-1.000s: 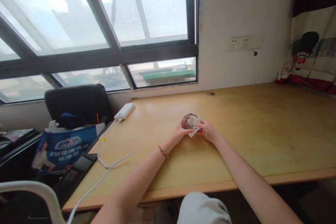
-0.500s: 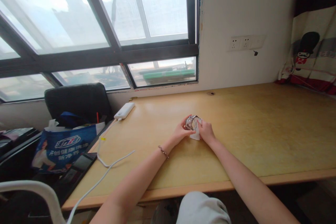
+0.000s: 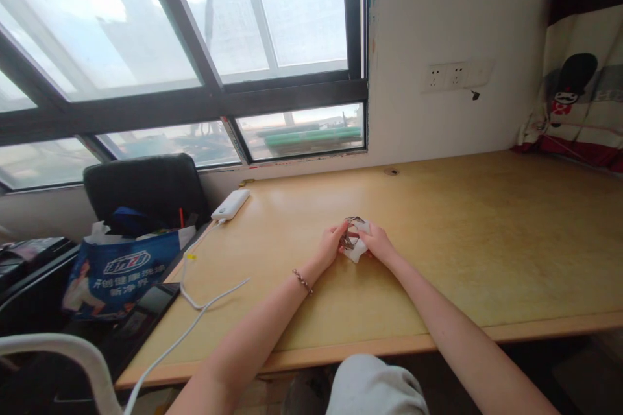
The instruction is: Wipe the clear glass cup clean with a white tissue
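A white power bank, or what is looking like one, is lying along the left edge of a wooden counter, and a round, dark openwork thing is sitting between the person's hands, to the right of that power bank and nearer the body. The left grip is wrapping the openwork thing's left side, fingers bent narrowly on it, probably steadying it while leaving the opposite side reachable. The right grip is pinching a white cloth, possibly a tissue, and is holding it against the thing's right side, one corner hanging toward the body; the bunched hold is likely putting a layer of it between fingers and thing. The hands are hiding whether the thing is touching the counter. A white cable is running from the power bank's near end toward the body, apparently lying well left so that it is staying clear of the forearms. A blue bag is standing left of the power bank and nearer, perhaps being propped by the black chair behind it. A wall socket is sitting far to the power bank's right and beyond it.
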